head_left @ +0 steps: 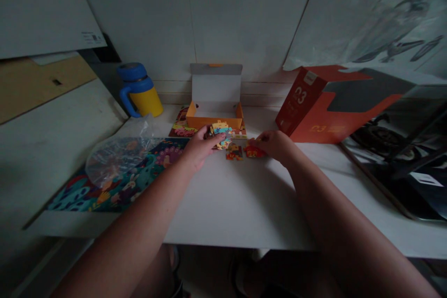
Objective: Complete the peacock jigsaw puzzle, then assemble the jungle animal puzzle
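Note:
My left hand (201, 145) is closed round a stack of jigsaw puzzle pieces (221, 131), mostly yellow and light blue, with the thumb lying on top. On the white table just right of it lies a puzzle piece with a small figure (234, 152). My right hand (274, 143) has its fingers bent down at a red puzzle piece (253, 150), pinching its right edge at the table. The tips of the right fingers are partly hidden. Behind both hands stands an orange cardboard box (214, 121) with its lid raised, on top of a colourful picture sheet (179, 129).
A dark, colourful poster (139, 181) with a crumpled clear plastic bag (115, 160) on it covers the table's left side. At the back left stands a blue and yellow jug (145, 95). A large red-orange box (314, 111) leans at the right, beside a black tray (401, 181).

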